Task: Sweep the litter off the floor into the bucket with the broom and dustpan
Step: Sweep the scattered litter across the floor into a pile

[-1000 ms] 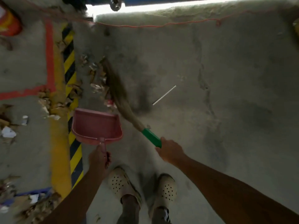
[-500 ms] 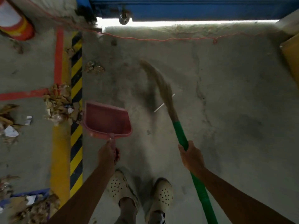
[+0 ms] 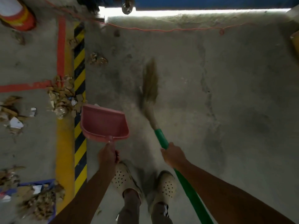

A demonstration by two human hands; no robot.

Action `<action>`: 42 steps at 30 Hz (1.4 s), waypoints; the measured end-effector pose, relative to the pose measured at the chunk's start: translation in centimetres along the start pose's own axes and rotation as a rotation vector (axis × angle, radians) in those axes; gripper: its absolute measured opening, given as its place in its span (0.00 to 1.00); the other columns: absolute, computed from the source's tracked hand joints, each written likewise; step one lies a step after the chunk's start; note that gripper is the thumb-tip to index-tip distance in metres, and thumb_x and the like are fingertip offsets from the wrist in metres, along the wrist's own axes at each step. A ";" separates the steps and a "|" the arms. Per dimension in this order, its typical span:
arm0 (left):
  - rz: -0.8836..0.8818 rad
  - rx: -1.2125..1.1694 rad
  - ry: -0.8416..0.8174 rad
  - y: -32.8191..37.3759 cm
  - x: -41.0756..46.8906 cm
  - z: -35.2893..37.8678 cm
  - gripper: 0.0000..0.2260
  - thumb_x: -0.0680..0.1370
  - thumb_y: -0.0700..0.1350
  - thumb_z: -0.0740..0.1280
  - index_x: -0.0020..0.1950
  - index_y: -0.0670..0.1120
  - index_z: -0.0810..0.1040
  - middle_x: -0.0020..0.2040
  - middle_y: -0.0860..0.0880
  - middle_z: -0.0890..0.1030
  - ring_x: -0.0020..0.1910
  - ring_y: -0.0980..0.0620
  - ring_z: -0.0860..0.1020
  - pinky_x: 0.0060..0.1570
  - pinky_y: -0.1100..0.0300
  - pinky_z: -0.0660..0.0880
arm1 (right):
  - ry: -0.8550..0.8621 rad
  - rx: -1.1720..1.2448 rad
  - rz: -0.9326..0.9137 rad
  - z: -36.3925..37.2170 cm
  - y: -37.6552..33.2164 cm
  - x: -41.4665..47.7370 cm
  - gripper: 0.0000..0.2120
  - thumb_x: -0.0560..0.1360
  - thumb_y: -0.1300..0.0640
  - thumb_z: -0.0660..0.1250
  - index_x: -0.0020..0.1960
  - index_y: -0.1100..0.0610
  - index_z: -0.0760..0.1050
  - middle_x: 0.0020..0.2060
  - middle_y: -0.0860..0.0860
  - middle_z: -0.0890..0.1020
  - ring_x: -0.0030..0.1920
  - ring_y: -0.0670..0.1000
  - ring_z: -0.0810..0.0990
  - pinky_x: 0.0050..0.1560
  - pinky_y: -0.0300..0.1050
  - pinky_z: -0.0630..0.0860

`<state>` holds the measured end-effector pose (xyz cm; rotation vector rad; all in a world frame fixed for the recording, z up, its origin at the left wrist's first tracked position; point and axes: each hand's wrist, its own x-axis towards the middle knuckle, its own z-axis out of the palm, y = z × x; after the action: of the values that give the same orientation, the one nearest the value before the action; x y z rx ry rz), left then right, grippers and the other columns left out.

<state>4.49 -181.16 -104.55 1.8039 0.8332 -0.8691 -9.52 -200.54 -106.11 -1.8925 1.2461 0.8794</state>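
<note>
broom in right hand, dustpan beside striped edge.

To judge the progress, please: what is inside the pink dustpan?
No litter shows inside the dustpan, only its bare pink bottom. Its rear wall hides the deepest edge near the handle.

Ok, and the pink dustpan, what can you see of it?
The dustpan is a pink, plastic-looking scoop: a flat tray with raised back and side walls and a short handle at the rear. The left hand grips that handle. Its open mouth faces away from the person, its left corner over the black-and-yellow stripe, beside the litter pile. The tray looks empty. Whether its lip touches the floor cannot be told. The broom head is apart, to its right.
</note>
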 end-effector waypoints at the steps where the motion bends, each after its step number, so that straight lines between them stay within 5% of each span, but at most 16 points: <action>1: -0.010 0.016 0.048 -0.3 0.0 -0.8 0.25 0.83 0.61 0.59 0.39 0.41 0.74 0.33 0.41 0.74 0.23 0.51 0.68 0.21 0.63 0.62 | -0.012 -0.015 -0.032 0.6 -1.3 -0.3 0.16 0.82 0.45 0.60 0.63 0.56 0.70 0.46 0.52 0.79 0.41 0.49 0.81 0.39 0.42 0.80; 12: -0.099 -0.210 0.180 -1.1 0.2 -7.4 0.21 0.80 0.60 0.65 0.37 0.45 0.71 0.33 0.43 0.74 0.26 0.49 0.67 0.28 0.58 0.61 | -0.060 -0.132 -0.349 1.3 -7.5 -3.8 0.14 0.82 0.42 0.61 0.61 0.50 0.70 0.43 0.46 0.78 0.36 0.43 0.78 0.34 0.36 0.73; 24: -0.092 -0.505 0.210 -3.1 -1.8 -13.4 0.19 0.83 0.58 0.62 0.42 0.44 0.74 0.33 0.43 0.75 0.25 0.48 0.68 0.27 0.61 0.62 | -0.039 -0.099 0.028 0.4 -6.2 -4.5 0.15 0.83 0.47 0.62 0.60 0.58 0.70 0.44 0.54 0.80 0.36 0.49 0.80 0.38 0.44 0.82; 30: -0.152 -0.601 0.260 -7.7 0.6 -17.3 0.20 0.84 0.56 0.62 0.38 0.43 0.72 0.34 0.43 0.75 0.23 0.51 0.68 0.25 0.61 0.61 | -0.117 -0.261 -0.121 8.1 -12.3 -4.2 0.10 0.82 0.48 0.61 0.53 0.56 0.73 0.38 0.52 0.80 0.32 0.48 0.78 0.31 0.42 0.76; 36: -0.194 -0.681 0.346 -11.3 2.1 -20.9 0.24 0.81 0.59 0.65 0.33 0.44 0.69 0.29 0.45 0.74 0.21 0.52 0.67 0.20 0.63 0.60 | -0.175 -0.343 -0.271 15.7 -18.6 -3.5 0.18 0.80 0.47 0.64 0.59 0.61 0.76 0.46 0.59 0.83 0.43 0.59 0.84 0.41 0.50 0.80; 42: -0.270 -0.714 0.427 -13.9 2.3 -25.4 0.26 0.81 0.62 0.65 0.36 0.41 0.73 0.30 0.42 0.73 0.23 0.50 0.67 0.23 0.59 0.60 | -0.289 -0.693 -0.493 20.5 -25.1 -7.0 0.17 0.82 0.53 0.59 0.65 0.63 0.74 0.59 0.61 0.80 0.59 0.63 0.79 0.53 0.48 0.73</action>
<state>-0.72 -152.58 -104.73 1.2570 1.4672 -0.2652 8.57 -172.74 -106.58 -2.3305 0.2680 1.3458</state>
